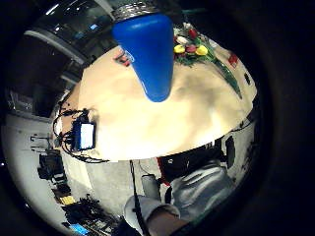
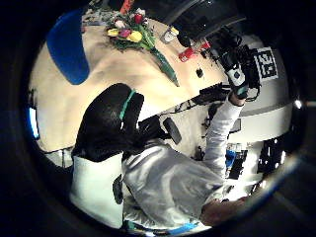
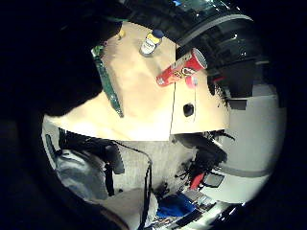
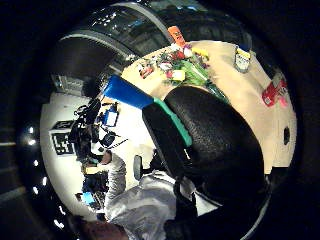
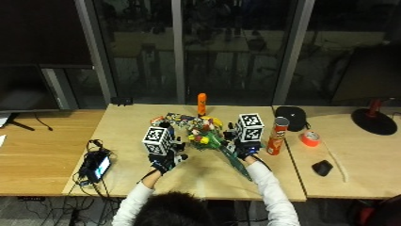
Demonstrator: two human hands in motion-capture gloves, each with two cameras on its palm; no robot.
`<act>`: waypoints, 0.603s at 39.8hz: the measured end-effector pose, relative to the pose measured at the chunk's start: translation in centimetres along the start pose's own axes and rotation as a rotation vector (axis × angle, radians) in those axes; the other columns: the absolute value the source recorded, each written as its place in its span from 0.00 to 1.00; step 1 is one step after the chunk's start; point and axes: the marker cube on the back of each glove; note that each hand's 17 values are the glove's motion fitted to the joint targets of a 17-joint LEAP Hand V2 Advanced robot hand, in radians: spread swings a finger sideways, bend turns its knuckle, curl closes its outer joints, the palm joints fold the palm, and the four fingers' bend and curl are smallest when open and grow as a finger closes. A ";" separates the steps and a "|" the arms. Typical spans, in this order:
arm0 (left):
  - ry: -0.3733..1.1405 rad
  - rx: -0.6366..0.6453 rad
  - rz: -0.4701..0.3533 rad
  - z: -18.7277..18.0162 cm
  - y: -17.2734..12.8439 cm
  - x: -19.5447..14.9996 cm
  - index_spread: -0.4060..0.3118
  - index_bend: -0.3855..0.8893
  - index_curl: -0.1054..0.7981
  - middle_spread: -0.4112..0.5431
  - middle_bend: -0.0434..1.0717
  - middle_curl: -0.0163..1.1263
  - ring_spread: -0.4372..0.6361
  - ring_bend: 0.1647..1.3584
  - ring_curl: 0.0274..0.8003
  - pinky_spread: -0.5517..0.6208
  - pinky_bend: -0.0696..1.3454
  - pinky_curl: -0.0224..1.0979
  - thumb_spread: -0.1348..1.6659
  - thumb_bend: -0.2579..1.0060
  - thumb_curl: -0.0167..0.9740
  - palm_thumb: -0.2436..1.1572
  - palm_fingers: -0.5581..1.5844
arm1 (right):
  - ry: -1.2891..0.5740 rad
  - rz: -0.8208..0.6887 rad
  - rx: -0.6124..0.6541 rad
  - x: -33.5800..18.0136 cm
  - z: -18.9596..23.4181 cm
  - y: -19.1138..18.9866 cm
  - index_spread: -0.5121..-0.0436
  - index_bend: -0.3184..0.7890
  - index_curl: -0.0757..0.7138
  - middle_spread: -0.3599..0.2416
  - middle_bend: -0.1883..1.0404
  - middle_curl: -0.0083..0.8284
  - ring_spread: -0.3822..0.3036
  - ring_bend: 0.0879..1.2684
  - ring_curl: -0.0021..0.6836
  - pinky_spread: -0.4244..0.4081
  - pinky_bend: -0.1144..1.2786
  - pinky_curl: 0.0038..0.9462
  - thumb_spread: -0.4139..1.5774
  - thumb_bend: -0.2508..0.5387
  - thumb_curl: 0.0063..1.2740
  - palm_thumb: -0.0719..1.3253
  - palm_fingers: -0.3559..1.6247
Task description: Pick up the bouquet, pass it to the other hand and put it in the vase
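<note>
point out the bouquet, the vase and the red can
bouquet (image 5: 206, 136), outside view, on the flower heads
vase (image 1: 146, 51), left little finger side palm view, on its blue body
red can (image 3: 181, 68), right little finger side palm view, on its side

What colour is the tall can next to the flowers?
Red, with a pale lid. The can shows best in the outside view, standing upright on the table.
</note>
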 end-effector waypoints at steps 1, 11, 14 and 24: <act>0.000 -0.001 0.000 0.0 0.0 0.0 0.56 0.47 0.18 0.55 0.20 0.05 0.54 0.21 0.06 0.61 0.25 0.07 0.31 0.34 0.09 0.37 0.46 | 0.000 0.001 -0.001 0.0 0.0 0.0 0.67 0.31 0.09 0.60 0.31 0.06 0.60 0.28 0.12 0.65 0.42 0.11 0.43 0.51 0.03 0.22 0.37; -0.004 -0.005 0.020 0.6 0.5 0.7 0.55 0.45 0.31 0.63 0.20 0.14 0.67 0.26 0.19 0.72 0.25 0.17 0.56 0.32 0.17 0.42 0.44 | -0.002 -0.001 0.006 0.5 0.2 1.7 0.36 0.35 0.15 0.61 0.34 0.19 0.64 0.37 0.30 0.77 0.49 0.25 0.69 0.50 0.07 0.25 0.32; -0.010 -0.011 0.033 0.4 0.6 0.9 0.55 0.45 0.34 0.64 0.20 0.16 0.68 0.26 0.20 0.74 0.25 0.18 0.60 0.30 0.18 0.42 0.44 | -0.010 0.001 0.015 0.8 -0.2 2.2 0.32 0.36 0.15 0.61 0.35 0.21 0.64 0.39 0.32 0.78 0.50 0.27 0.72 0.49 0.08 0.25 0.31; 0.000 -0.013 0.022 0.8 0.3 0.2 0.55 0.44 0.41 0.65 0.20 0.19 0.71 0.26 0.23 0.75 0.24 0.22 0.66 0.26 0.23 0.43 0.43 | -0.050 0.007 -0.008 0.7 -0.7 1.0 0.28 0.37 0.19 0.63 0.36 0.28 0.65 0.41 0.36 0.80 0.51 0.30 0.79 0.43 0.11 0.26 0.30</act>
